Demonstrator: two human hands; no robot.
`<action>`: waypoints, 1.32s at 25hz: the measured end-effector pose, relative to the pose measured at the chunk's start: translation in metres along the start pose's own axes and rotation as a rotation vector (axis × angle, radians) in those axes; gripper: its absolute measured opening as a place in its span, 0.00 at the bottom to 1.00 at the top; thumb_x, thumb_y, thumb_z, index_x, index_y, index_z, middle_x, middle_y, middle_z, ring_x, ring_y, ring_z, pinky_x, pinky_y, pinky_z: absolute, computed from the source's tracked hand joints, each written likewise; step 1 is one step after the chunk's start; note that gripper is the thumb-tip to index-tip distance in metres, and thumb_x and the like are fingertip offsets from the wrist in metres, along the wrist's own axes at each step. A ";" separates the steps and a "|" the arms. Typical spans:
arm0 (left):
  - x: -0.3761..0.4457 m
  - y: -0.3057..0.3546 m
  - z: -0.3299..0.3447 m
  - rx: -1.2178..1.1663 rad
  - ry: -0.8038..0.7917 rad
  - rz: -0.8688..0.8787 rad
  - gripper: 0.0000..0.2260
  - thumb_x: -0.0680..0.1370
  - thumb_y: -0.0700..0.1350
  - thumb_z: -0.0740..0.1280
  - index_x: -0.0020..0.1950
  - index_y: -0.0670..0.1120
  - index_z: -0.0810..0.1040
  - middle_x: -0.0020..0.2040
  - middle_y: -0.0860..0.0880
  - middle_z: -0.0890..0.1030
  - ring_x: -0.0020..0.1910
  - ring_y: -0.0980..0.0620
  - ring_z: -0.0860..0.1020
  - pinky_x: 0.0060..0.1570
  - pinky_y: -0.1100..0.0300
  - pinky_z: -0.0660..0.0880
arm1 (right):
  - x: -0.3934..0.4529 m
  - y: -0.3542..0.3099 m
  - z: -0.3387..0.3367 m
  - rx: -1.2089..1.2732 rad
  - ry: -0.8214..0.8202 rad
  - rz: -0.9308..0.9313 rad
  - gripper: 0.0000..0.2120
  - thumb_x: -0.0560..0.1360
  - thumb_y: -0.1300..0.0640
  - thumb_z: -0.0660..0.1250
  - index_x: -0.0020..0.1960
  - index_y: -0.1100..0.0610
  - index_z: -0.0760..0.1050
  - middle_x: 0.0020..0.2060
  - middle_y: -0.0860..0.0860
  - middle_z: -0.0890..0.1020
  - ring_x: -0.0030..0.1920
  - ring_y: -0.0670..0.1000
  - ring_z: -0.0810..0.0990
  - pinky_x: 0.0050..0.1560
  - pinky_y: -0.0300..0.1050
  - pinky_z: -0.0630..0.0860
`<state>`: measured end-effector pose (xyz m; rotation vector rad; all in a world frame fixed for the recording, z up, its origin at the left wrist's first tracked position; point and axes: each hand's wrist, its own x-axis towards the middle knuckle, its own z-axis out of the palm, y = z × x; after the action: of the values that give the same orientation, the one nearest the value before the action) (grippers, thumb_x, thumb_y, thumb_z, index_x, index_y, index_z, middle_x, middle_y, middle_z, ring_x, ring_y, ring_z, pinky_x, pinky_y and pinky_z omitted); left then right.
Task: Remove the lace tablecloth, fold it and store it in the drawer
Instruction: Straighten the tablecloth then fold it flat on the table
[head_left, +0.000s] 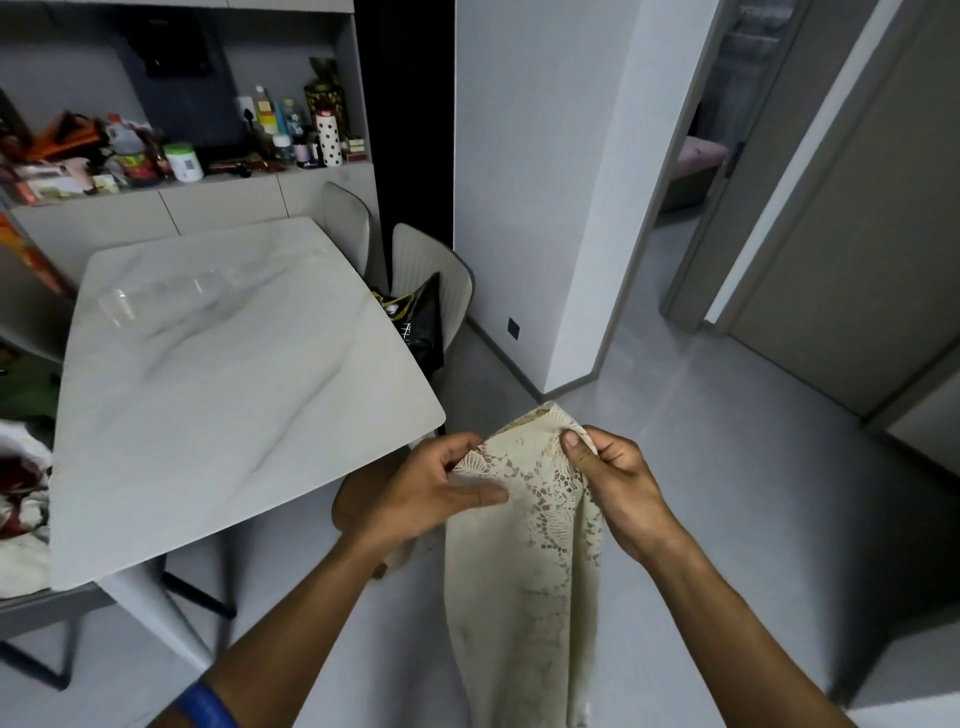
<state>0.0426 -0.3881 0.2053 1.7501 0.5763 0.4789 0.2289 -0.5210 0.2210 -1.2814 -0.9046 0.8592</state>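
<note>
The cream lace tablecloth (524, 561) hangs in a long, narrow bundle in front of me, off the table, its lower end running out of the bottom of the view. My left hand (431, 488) grips its upper left edge, thumb lying across the lace. My right hand (618, 488) pinches the upper right corner, thumb on top. Both hands are held close together just right of the marble table's near corner. The white marble table (218, 384) is bare of cloth. No drawer is plainly visible.
Grey chairs (431, 275) stand at the table's far right, one holding a black bag (421, 327). A cluttered sideboard (171, 197) with bottles and jars lines the back wall. A wall corner (566, 260) and open doorways lie to the right; grey floor stretches ahead.
</note>
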 end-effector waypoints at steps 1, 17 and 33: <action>-0.004 -0.004 0.000 0.103 -0.040 -0.009 0.13 0.67 0.48 0.79 0.47 0.61 0.83 0.46 0.66 0.85 0.45 0.66 0.83 0.42 0.74 0.76 | 0.001 -0.001 -0.001 -0.004 -0.023 0.024 0.25 0.77 0.48 0.67 0.51 0.73 0.75 0.44 0.72 0.78 0.45 0.62 0.77 0.51 0.57 0.73; 0.003 0.011 0.023 0.316 0.376 0.022 0.09 0.74 0.51 0.73 0.47 0.50 0.78 0.44 0.56 0.81 0.39 0.63 0.75 0.34 0.75 0.68 | 0.011 -0.037 -0.063 0.196 0.197 0.206 0.15 0.80 0.53 0.63 0.54 0.61 0.84 0.53 0.60 0.86 0.57 0.59 0.83 0.54 0.46 0.82; -0.069 -0.111 0.116 0.310 0.163 -0.508 0.11 0.77 0.51 0.67 0.52 0.46 0.81 0.47 0.48 0.84 0.46 0.50 0.82 0.47 0.53 0.80 | 0.023 -0.089 0.004 0.902 0.322 0.434 0.27 0.80 0.42 0.59 0.63 0.64 0.75 0.58 0.62 0.83 0.60 0.61 0.81 0.67 0.59 0.72</action>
<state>0.0416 -0.4961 0.0682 1.7739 1.2250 0.1772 0.2378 -0.5067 0.3119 -0.7674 0.0702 1.1682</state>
